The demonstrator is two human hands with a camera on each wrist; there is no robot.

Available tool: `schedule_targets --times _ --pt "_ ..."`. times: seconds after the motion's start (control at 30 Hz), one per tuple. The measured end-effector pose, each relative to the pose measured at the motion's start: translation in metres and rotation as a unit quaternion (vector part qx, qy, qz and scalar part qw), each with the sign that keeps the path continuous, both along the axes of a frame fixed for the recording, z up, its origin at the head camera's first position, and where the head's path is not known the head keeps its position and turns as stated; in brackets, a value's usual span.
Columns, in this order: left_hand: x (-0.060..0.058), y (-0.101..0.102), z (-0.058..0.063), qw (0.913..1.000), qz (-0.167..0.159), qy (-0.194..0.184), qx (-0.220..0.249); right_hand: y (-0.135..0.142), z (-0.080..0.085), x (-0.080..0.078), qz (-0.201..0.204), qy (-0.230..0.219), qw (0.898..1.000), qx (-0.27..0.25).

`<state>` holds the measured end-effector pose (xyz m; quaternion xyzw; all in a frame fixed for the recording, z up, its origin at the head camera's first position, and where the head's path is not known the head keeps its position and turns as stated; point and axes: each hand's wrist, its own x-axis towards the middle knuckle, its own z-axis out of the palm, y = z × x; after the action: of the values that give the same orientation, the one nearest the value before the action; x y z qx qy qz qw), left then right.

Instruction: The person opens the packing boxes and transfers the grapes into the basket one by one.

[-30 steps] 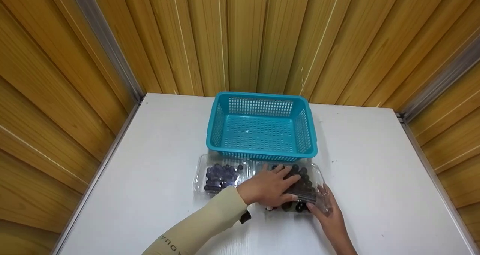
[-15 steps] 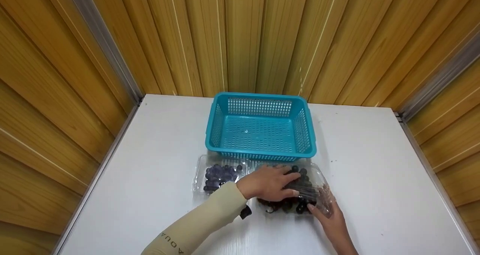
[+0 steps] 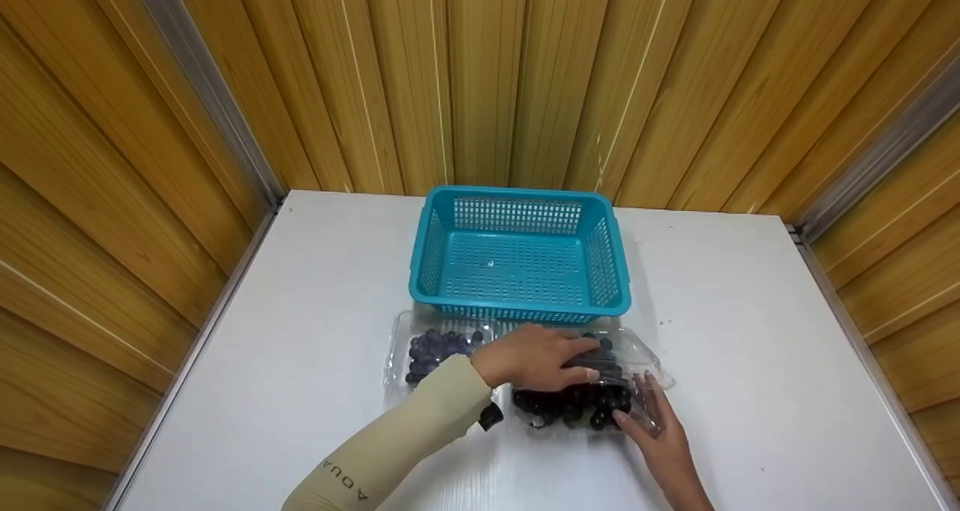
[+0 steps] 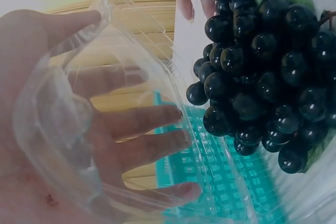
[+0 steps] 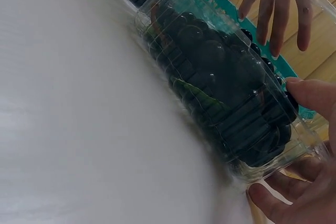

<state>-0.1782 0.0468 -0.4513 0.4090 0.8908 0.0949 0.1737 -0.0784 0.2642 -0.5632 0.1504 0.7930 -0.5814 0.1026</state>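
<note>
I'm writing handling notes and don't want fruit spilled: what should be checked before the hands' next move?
1. Right container steadied: ok, the right hand grips its end between thumb and fingers.
2. Left hand at the lid: ok, straight fingers lie against the plastic.
3. Lid swung fully back: not ok, only partly raised, above part of the black grapes.
4. Those grapes inside their container: ok.
5. Left container fastened: cannot tell from these views.
6. Basket not touching the containers: cannot tell, it stands right behind them.
</note>
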Motion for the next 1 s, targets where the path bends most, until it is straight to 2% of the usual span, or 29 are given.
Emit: schedule_targets --times 0.23,0.57,1.0 --pt "-0.0028 -0.0001 0.0012 0.9997 -0.001 -0.020 0.011 -0.0003 -0.0005 0.0025 -0.005 0.005 1.000 -0.018" --pt "-0.0015 0.0018 0.0047 0.9999 -0.010 -0.013 0.003 -0.0011 0.0002 0.0044 -0.003 0.023 1.000 -0.008" --pt "-0.0083 0.0011 0.0085 0.9989 -0.021 -0.033 0.025 -0.0031 0.0003 0.0070 -0.010 0.016 1.000 -0.016"
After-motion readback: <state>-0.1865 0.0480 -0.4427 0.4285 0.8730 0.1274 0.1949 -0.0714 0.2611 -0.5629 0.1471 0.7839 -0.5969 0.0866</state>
